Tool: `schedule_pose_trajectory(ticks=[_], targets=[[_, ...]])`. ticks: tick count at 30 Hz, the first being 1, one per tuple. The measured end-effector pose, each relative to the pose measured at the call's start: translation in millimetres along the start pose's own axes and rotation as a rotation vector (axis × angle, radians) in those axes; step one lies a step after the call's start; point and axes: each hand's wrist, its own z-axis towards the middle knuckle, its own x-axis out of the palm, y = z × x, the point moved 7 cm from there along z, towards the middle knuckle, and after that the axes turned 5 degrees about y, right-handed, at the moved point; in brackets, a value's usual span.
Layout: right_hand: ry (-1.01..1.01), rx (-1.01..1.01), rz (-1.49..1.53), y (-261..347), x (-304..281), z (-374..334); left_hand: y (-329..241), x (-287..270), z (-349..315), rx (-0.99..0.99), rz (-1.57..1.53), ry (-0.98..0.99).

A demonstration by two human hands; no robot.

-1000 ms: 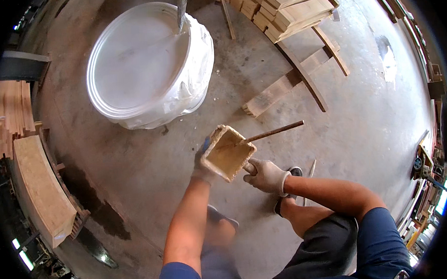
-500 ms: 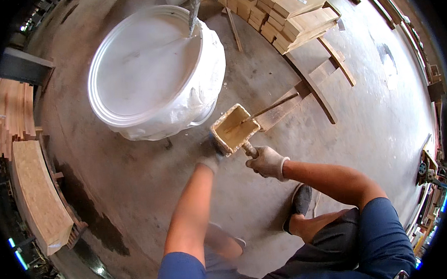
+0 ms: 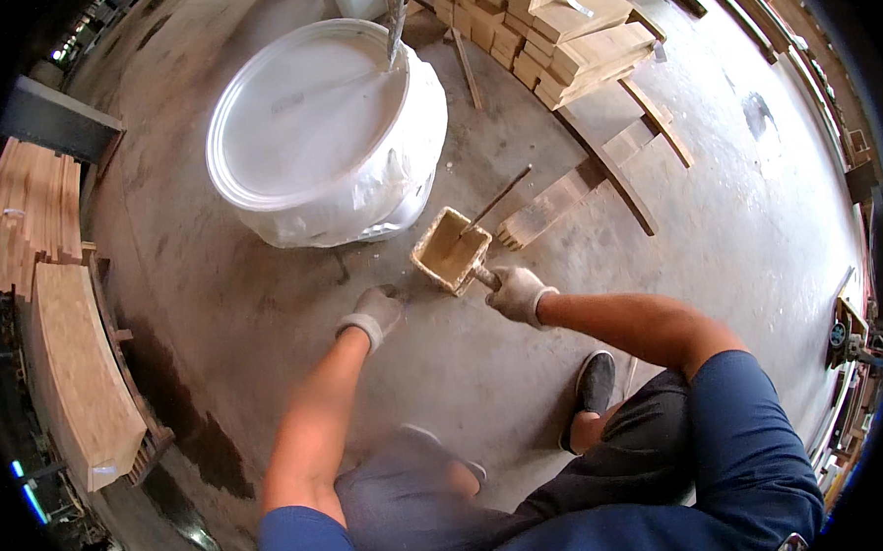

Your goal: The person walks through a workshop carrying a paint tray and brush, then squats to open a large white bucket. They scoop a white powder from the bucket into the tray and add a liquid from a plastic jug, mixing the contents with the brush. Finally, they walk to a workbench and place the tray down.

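My right hand (image 3: 518,297), in a pale work glove, is wrapped round the short handle of a square, box-shaped pot (image 3: 452,252). The pot's rim and sides are crusted with a yellowish coating, and its open top faces up toward me. A thin dark stick (image 3: 497,198) stands slanted in the pot and leans out over its far right side. My left hand (image 3: 378,311), also gloved, hovers to the left of the pot, apart from it. Nothing shows in its loosely bent fingers, whose tips look dark and slightly blurred.
Ahead on the left stands a large white drum (image 3: 306,114) wrapped in plastic, with an upright bar (image 3: 397,31) at its rim. Stacked wooden boards (image 3: 579,48) lie far right of it, near wooden strips (image 3: 610,175) on the floor. More timber (image 3: 86,370) lines the left.
My left hand has come off the pot's side and moved left, toward me. The pot, still in my right hand, sits slightly lower on the left side of that hand. The view has shifted slightly.
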Motion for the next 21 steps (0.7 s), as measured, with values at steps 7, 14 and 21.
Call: schedule_pose_trajectory(ticks=[7, 14, 21], targets=[[-0.012, -0.130, -0.013, 2.6, -9.1, 7.9, 16.8, -1.8, -25.0, 0.110, 0.260, -0.108], [0.050, 0.014, 0.097, 1.5, -10.3, -1.2, -119.4, -41.0, -118.1, 0.266, -0.150, -0.044], [0.084, -0.018, -0.022, -1.3, -0.8, 15.3, -178.9, -79.2, -181.3, 0.441, -0.269, -0.177]])
